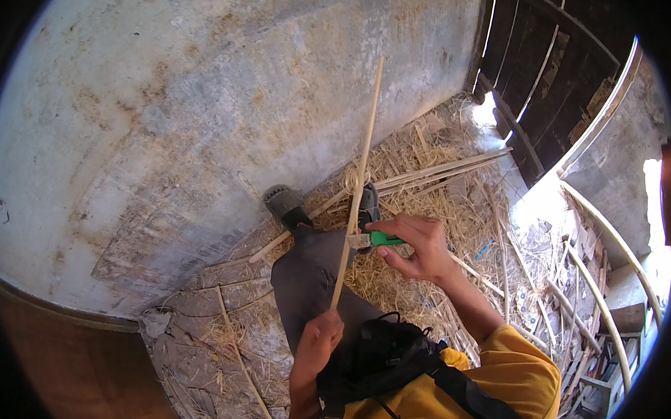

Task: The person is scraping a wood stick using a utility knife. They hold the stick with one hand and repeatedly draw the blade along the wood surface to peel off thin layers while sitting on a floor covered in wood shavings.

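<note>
A long pale strip, bamboo by its look [371,127], slants up from my lap toward the wall, past my dark shoe. Its lower end is gripped in my left hand [321,338], whose fingers are wrapped round it. My right hand [418,245] is closed on a green-handled knife [383,239]. The knife's short flat blade lies against the strip, about midway between my left hand and the shoe. Whether the blade bites into the strip I cannot tell.
Shavings and loose strips litter the floor [454,220] around my feet. A bundle of pale strips [445,171] lies beyond my shoe. A stained wall [221,117] rises ahead, a dark plank door [545,69] stands far right. Long curved poles [601,304] lean at the right.
</note>
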A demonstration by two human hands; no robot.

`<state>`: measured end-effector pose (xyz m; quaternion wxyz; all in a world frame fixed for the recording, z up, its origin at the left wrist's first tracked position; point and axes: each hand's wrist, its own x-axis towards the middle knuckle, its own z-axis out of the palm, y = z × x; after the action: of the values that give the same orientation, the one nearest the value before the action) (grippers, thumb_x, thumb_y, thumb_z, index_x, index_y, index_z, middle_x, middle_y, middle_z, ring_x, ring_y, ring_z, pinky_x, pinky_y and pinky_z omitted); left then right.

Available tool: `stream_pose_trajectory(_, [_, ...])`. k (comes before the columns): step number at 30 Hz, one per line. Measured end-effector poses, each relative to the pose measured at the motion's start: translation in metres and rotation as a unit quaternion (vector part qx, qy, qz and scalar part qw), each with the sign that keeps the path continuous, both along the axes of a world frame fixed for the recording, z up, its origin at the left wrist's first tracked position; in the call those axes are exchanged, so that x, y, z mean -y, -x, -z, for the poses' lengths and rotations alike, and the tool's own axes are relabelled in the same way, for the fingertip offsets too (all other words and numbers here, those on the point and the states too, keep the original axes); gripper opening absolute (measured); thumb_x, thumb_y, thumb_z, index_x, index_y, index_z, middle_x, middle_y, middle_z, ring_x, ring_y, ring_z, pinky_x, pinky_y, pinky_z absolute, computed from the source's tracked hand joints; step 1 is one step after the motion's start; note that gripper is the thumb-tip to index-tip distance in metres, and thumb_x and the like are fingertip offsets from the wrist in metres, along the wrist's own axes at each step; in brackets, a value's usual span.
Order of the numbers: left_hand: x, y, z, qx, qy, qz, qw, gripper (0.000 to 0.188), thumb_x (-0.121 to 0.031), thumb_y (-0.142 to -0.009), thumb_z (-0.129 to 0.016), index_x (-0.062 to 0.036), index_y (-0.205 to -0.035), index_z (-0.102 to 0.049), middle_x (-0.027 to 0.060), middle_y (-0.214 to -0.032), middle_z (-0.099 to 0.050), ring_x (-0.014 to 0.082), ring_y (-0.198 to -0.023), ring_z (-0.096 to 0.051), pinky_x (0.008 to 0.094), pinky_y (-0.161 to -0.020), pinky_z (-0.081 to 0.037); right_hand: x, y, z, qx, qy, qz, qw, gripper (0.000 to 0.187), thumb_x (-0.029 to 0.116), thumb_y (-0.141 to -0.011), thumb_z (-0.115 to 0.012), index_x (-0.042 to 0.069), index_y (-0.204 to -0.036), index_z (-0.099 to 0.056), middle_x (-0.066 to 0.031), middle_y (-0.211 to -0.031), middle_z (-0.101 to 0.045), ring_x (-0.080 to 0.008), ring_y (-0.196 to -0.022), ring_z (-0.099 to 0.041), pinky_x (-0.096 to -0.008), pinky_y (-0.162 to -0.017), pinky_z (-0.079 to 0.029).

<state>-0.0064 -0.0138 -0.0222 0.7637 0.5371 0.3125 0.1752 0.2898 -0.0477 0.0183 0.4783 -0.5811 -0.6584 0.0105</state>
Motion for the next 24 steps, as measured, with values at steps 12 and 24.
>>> stream_pose_trajectory(12, [0.012, 0.008, -0.002, -0.084, -0.130, -0.056, 0.986, 0.044, -0.030, -0.118, -0.053, -0.0043, -0.082, -0.050, -0.0058, -0.071, -0.038, 0.0042, -0.070, -0.033, 0.0311, -0.060, -0.029, -0.005, -0.017, -0.012, 0.019, -0.044, 0.081, 0.996, 0.034, 0.018, -0.086, -0.085, 0.012, -0.120, -0.080, -0.0077, -0.090, -0.076, -0.0260, -0.074, -0.075, -0.0369, -0.065, -0.058])
stream_pose_trajectory(24, [0.012, 0.015, 0.005, -0.018, -0.046, 0.003, 0.999, 0.054, -0.049, -0.119, -0.045, -0.0123, -0.080, -0.042, -0.0064, -0.068, -0.034, 0.0037, -0.057, -0.030, 0.0264, -0.053, -0.024, -0.006, -0.027, -0.005, 0.087, -0.064, 0.128, 0.986, 0.032, 0.018, -0.085, -0.082, 0.012, -0.116, -0.081, -0.0048, -0.078, -0.069, -0.0240, -0.063, -0.068, -0.0373, -0.059, -0.052])
